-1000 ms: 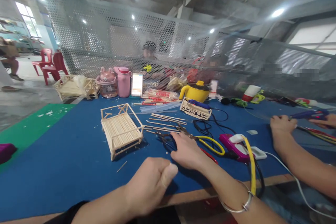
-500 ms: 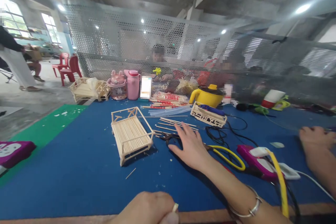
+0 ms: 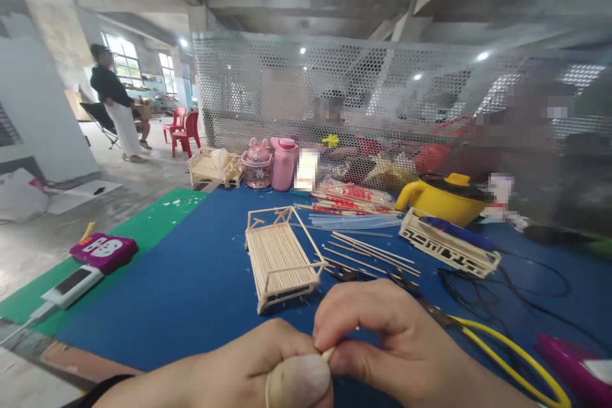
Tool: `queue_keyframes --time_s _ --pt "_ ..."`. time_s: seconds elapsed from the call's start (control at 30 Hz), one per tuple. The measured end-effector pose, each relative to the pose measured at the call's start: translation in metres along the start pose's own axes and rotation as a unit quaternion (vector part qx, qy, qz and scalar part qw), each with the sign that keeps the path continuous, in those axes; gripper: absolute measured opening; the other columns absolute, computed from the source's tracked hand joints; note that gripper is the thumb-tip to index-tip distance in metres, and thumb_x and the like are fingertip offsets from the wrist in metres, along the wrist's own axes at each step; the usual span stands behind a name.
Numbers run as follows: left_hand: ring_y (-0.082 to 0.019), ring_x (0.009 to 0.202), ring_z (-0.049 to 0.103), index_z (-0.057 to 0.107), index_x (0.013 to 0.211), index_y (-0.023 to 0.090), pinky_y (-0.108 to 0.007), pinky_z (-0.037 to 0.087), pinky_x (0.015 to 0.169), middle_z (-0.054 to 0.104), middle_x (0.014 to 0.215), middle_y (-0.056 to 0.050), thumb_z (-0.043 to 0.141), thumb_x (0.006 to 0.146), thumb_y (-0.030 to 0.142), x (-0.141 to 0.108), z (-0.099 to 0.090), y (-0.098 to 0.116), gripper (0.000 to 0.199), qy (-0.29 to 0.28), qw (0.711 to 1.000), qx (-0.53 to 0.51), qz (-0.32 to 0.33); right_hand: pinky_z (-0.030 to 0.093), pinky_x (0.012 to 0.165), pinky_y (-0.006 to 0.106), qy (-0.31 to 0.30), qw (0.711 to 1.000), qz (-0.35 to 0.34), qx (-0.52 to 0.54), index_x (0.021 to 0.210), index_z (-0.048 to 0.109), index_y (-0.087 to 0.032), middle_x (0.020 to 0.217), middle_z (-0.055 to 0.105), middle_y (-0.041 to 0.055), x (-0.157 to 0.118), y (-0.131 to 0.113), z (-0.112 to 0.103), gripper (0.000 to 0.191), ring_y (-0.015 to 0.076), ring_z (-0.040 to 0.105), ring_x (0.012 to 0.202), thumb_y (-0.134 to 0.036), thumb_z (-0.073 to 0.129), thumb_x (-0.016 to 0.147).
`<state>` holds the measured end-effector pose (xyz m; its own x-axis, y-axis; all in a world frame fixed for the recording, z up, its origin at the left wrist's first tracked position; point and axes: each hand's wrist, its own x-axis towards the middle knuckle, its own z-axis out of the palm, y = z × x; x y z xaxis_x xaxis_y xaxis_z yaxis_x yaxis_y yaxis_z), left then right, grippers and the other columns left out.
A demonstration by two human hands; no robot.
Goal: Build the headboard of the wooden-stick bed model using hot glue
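Observation:
My left hand (image 3: 282, 363) is closed, its thumb pressed over a small pale piece of wooden stick (image 3: 327, 354) whose tip pokes out. Thumb and bent forefinger of my right hand (image 3: 387, 338) pinch the same tip, so the two hands meet at the table's near edge. Just beyond them stands a small bed-like frame (image 3: 282, 258) of pale sticks with thin rails. Several loose sticks (image 3: 373, 252) lie right of it. Dark-jawed pliers (image 3: 347, 273) are partly hidden behind my right hand, and yellow-handled scissors (image 3: 507, 350) lie to its right.
A second stick piece (image 3: 447, 245) with a blue-handled tool on it lies right, its cable trailing. Behind are a yellow pot (image 3: 444, 197), a pink bottle (image 3: 284, 166) and packaged sticks (image 3: 354, 194). Purple power strips (image 3: 102, 252) sit at both sides. A perforated screen (image 3: 268, 95) stands behind.
My right hand has drawn back from the pliers and loose sticks to meet my left hand at the stick piece. The view has swung right to left, and another person's hand at right is gone from view.

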<state>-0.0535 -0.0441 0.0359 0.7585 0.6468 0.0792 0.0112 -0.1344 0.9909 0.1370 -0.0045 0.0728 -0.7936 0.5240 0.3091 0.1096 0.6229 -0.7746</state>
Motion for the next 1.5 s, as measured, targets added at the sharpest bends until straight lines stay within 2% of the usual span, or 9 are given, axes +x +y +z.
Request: queue_keyframes --time_s 0.1,0.13,0.2,0.3,0.37,0.53,0.87,1.07,1.5 --pt "-0.008 0.048 0.039 0.054 0.066 0.015 -0.02 0.029 0.044 0.046 0.056 0.001 0.036 0.082 0.066 -0.007 -0.04 0.004 0.056 0.09 0.994 0.061 -0.003 0.049 0.068 0.023 0.05 0.998 0.019 0.029 0.079 0.066 -0.017 0.081 0.068 0.0024 0.017 0.01 -0.008 0.011 0.0114 0.063 0.074 -0.028 0.063 0.081" --pt "-0.008 0.044 0.037 0.056 0.068 0.016 -0.02 0.027 0.041 0.044 0.053 0.003 0.04 0.079 0.067 -0.009 -0.062 0.003 0.055 0.184 0.981 0.058 -0.002 0.049 0.067 0.023 0.068 0.997 0.035 0.004 0.079 0.066 -0.018 0.08 0.069 0.0022 0.027 0.014 -0.013 0.012 0.0116 0.063 0.073 -0.029 0.063 0.08" --pt "-0.007 0.044 0.037 0.056 0.083 0.018 -0.018 0.023 0.04 0.046 0.058 0.004 0.039 0.082 0.057 -0.009 -0.109 -0.004 0.042 0.428 0.903 0.039 -0.022 0.046 0.063 0.023 0.08 0.989 0.067 -0.108 0.077 0.066 -0.017 0.074 0.068 0.0012 0.054 0.025 -0.021 0.011 0.0109 0.061 0.068 -0.027 0.062 0.08" --pt "-0.008 0.047 0.048 0.054 0.102 0.02 -0.019 0.025 0.04 0.058 0.078 0.0 0.058 0.07 0.034 -0.002 -0.162 -0.025 0.035 0.425 0.894 0.024 -0.138 0.042 0.06 0.023 0.013 0.953 0.061 -0.297 0.075 0.069 -0.017 0.07 0.068 0.0012 0.098 0.046 -0.028 0.01 0.0106 0.058 0.064 -0.021 0.062 0.077" --pt "-0.012 0.053 0.056 0.055 0.104 0.018 -0.02 0.031 0.043 0.062 0.085 -0.003 0.064 0.058 0.02 0.004 -0.173 -0.04 0.046 0.37 0.913 0.008 -0.171 0.04 0.058 0.024 -0.018 0.94 0.057 -0.335 0.073 0.071 -0.016 0.069 0.069 0.0018 0.121 0.061 -0.029 0.009 0.0108 0.058 0.061 -0.018 0.062 0.075" --pt "-0.011 0.065 0.055 0.059 0.107 0.016 -0.023 0.038 0.056 0.064 0.087 -0.004 0.068 0.061 0.019 0.022 -0.15 -0.063 0.047 0.267 0.957 -0.012 -0.111 0.04 0.063 0.024 -0.042 0.935 0.055 -0.347 0.08 0.073 -0.017 0.076 0.072 0.0028 0.129 0.079 -0.024 0.016 0.012 0.061 0.067 -0.017 0.057 0.08" --pt "-0.019 0.083 0.059 0.067 0.098 0.016 -0.028 0.041 0.074 0.069 0.092 -0.004 0.067 0.064 0.026 0.045 -0.132 -0.059 0.035 0.209 0.963 0.123 -0.119 0.039 0.064 0.026 -0.059 0.872 0.052 -0.484 0.08 0.072 -0.02 0.081 0.072 0.0023 0.111 0.082 -0.022 0.017 0.0157 0.063 0.076 -0.018 0.055 0.081" --pt "-0.013 0.061 0.049 0.068 0.094 0.017 -0.024 0.035 0.056 0.064 0.073 0.0 0.062 0.065 0.03 0.051 -0.124 -0.056 0.032 0.299 0.915 0.227 -0.148 0.028 0.053 0.028 -0.098 0.816 0.032 -0.569 0.084 0.07 -0.02 0.082 0.072 0.0019 0.108 0.085 -0.018 0.019 0.0168 0.065 0.072 -0.016 0.051 0.084" --pt "-0.009 0.05 0.036 0.067 0.073 0.014 -0.023 0.028 0.048 0.05 0.052 0.004 0.06 0.071 0.04 0.058 -0.115 -0.07 0.027 0.38 0.901 0.181 -0.102 0.024 0.05 0.028 -0.071 0.799 0.036 -0.597 0.079 0.068 -0.019 0.077 0.071 0.0024 0.108 0.084 -0.015 0.017 0.0177 0.063 0.067 -0.019 0.052 0.085"
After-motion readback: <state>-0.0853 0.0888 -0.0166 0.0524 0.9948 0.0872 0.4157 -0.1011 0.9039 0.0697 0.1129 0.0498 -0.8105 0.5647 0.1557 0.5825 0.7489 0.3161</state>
